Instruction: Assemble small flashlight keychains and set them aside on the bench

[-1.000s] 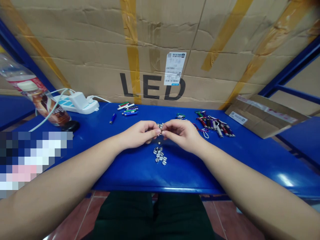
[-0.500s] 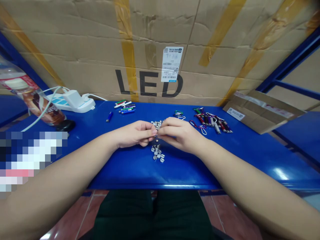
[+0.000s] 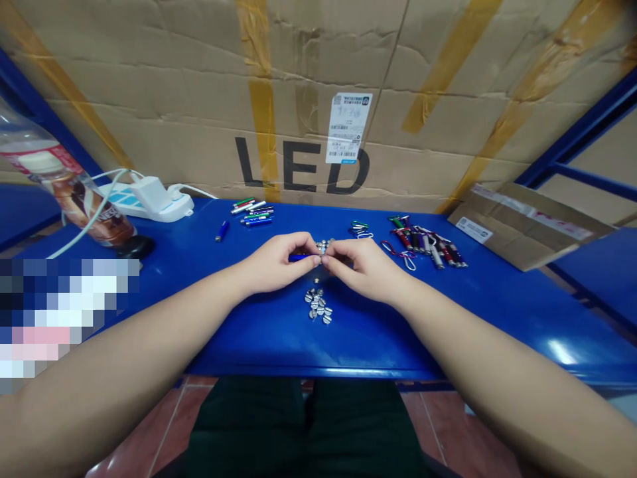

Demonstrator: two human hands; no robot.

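**Marking: "LED" in large black capitals on the far cardboard carton (image 3: pixel 149 86).**
Detail: barcode label (image 3: pixel 348 127) above the "D", fine print illegible; plastic bottle (image 3: pixel 74 196), far left, shows partial "NES" on its brown wrapper.

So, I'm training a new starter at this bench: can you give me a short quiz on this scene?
1. What colour is the tube at the fingers of the left hand?
2. True or false: the pile of silver pieces on the blue table lies nearer the person than the hands do.
3. Which lies to the right of the right hand? A: keychains with clips; B: a power strip; C: a bottle.

Key: 1. Blue. 2. True. 3. A.
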